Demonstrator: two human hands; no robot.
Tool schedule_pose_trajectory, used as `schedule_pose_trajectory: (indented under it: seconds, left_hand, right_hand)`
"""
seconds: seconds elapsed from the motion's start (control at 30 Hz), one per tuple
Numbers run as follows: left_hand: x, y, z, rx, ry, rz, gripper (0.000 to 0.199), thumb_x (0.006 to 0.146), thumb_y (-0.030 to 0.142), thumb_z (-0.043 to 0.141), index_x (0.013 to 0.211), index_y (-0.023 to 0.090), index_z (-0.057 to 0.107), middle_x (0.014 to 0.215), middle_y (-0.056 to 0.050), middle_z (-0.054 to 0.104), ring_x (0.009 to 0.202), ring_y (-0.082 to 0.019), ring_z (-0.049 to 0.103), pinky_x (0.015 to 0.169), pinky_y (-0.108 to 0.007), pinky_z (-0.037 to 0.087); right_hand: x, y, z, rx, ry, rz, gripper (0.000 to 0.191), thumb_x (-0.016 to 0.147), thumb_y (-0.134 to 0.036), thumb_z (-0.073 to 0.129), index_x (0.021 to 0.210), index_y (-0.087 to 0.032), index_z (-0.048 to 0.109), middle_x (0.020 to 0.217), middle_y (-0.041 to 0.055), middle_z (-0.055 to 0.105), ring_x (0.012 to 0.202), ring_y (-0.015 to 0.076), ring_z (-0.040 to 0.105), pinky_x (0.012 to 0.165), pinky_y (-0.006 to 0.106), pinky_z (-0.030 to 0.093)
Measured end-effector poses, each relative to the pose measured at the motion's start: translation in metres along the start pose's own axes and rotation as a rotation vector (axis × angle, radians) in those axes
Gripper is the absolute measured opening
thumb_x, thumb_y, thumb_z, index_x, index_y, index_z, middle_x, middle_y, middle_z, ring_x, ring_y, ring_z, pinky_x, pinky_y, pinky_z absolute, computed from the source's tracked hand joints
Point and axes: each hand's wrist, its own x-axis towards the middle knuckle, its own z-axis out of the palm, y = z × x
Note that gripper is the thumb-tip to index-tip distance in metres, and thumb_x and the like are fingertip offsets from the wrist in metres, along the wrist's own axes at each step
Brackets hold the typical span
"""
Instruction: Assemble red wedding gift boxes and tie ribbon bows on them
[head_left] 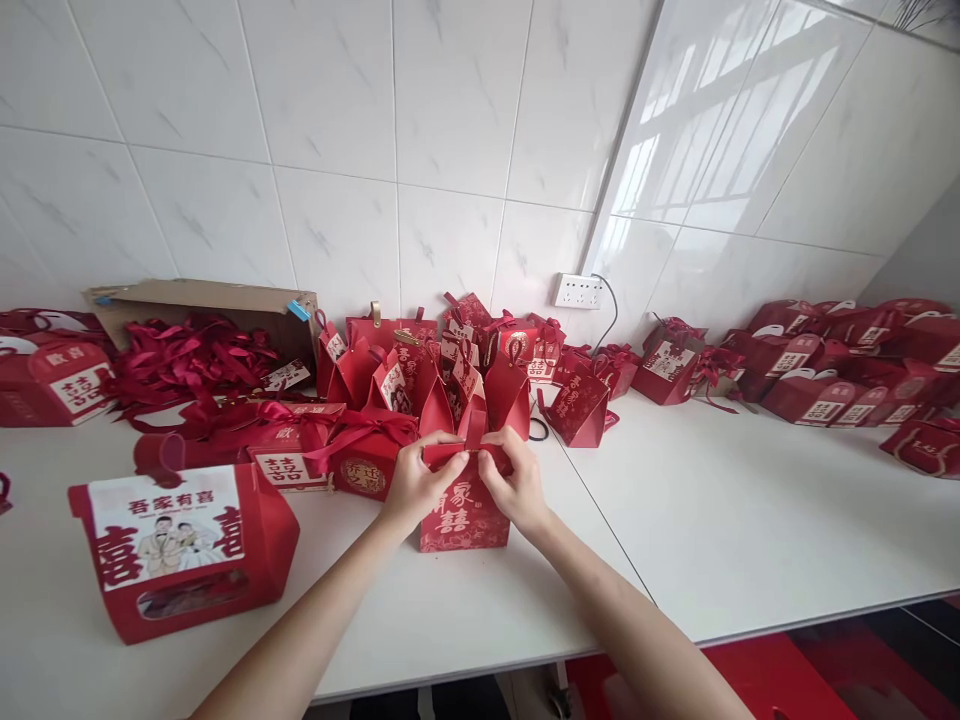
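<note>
A red gift box [465, 525] with pale printed characters stands upright on the white table, near its front edge. My left hand [429, 480] pinches the box's top edge on the left side. On the right side, my right hand [514, 482] grips the same top edge, thumbs close together at the middle. Between them a short red ribbon loop [474, 430] sticks up. My fingertips behind the box are hidden. Just beyond my hands stand several red peaked boxes [508, 385]. Left of my left hand sits a red box with a ribbon bow [367, 460].
A large red box with a couple picture [187, 550] stands front left. Behind it, a cardboard box [202, 295] spills dark red ribbons [195, 365]. Several red boxes [817, 395] are piled at the far right. A power strip [577, 291] with a black cable is on the tiled wall.
</note>
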Motion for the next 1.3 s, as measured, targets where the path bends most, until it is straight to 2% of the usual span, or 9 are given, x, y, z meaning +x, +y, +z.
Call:
schedule_pose_trajectory:
  seconds: [0.1,0.4,0.67,0.83,0.93,1.03,1.17,1.3]
  left_hand:
    - [0.001,0.001,-0.001,0.019,-0.001,-0.021,0.026,0.070,0.039,0.062,0.079,0.015,0.065,0.075,-0.004,0.070,0.076,-0.019,0.065,0.071,-0.027,0.052]
    - [0.000,0.005,0.000,0.033,-0.017,-0.019,0.025,0.071,0.039,0.060,0.081,0.016,0.064,0.083,-0.005,0.070,0.082,-0.020,0.065,0.077,-0.027,0.051]
    - [-0.001,0.006,-0.001,0.004,-0.036,-0.014,0.026,0.072,0.039,0.061,0.084,0.016,0.064,0.082,-0.003,0.068,0.079,-0.018,0.063,0.072,-0.024,0.050]
    - [0.000,0.007,0.000,0.029,-0.003,-0.093,0.029,0.069,0.041,0.061,0.082,0.015,0.066,0.073,-0.003,0.068,0.063,-0.016,0.060,0.056,-0.023,0.047]
    - [0.002,0.009,-0.001,0.033,-0.013,-0.149,0.030,0.066,0.041,0.062,0.079,0.014,0.067,0.064,-0.002,0.065,0.056,-0.015,0.057,0.050,-0.023,0.044]
    - [0.004,0.011,-0.002,0.014,-0.042,-0.193,0.033,0.064,0.040,0.062,0.081,0.013,0.068,0.067,-0.003,0.067,0.054,-0.014,0.056,0.049,-0.023,0.043]
    - [0.005,0.012,-0.003,0.022,-0.050,-0.196,0.035,0.064,0.040,0.062,0.085,0.012,0.069,0.078,-0.006,0.071,0.061,-0.016,0.060,0.052,-0.023,0.045]
    - [0.004,0.012,-0.003,0.034,-0.039,-0.210,0.037,0.064,0.040,0.062,0.086,0.011,0.070,0.069,-0.005,0.069,0.059,-0.017,0.060,0.049,-0.023,0.044]
  right_hand:
    - [0.000,-0.001,0.000,0.010,-0.005,0.021,0.008,0.085,-0.017,0.047,0.081,-0.021,0.053,0.071,-0.0003,0.056,0.065,0.0131,0.052,0.059,0.026,0.043]
    - [0.001,-0.003,-0.003,0.025,-0.027,0.019,0.007,0.086,-0.018,0.047,0.081,-0.021,0.051,0.073,0.0003,0.056,0.066,0.0132,0.052,0.059,0.026,0.042]
    - [0.002,-0.005,-0.007,0.044,-0.052,-0.007,0.007,0.085,-0.017,0.046,0.083,-0.021,0.052,0.074,0.0008,0.055,0.066,0.0135,0.052,0.058,0.027,0.042]
    - [0.002,-0.005,-0.005,0.041,-0.051,0.047,0.008,0.086,-0.019,0.046,0.082,-0.021,0.053,0.073,0.0003,0.055,0.065,0.0132,0.051,0.058,0.026,0.042]
    - [0.005,-0.008,-0.008,0.121,-0.083,0.129,0.009,0.084,-0.019,0.047,0.078,-0.021,0.054,0.072,0.0000,0.055,0.066,0.0129,0.051,0.059,0.026,0.042]
    - [0.009,-0.011,-0.012,0.209,-0.146,0.222,0.010,0.083,-0.020,0.048,0.075,-0.020,0.055,0.071,-0.0010,0.054,0.064,0.0119,0.050,0.058,0.025,0.041]
    - [0.012,-0.013,-0.016,0.236,-0.170,0.268,0.009,0.080,-0.020,0.048,0.072,-0.019,0.053,0.069,-0.0021,0.053,0.061,0.0106,0.049,0.055,0.023,0.039]
    - [0.013,-0.013,-0.015,0.228,-0.160,0.262,0.008,0.078,-0.019,0.048,0.071,-0.019,0.052,0.067,-0.0024,0.052,0.061,0.0104,0.048,0.055,0.023,0.039]
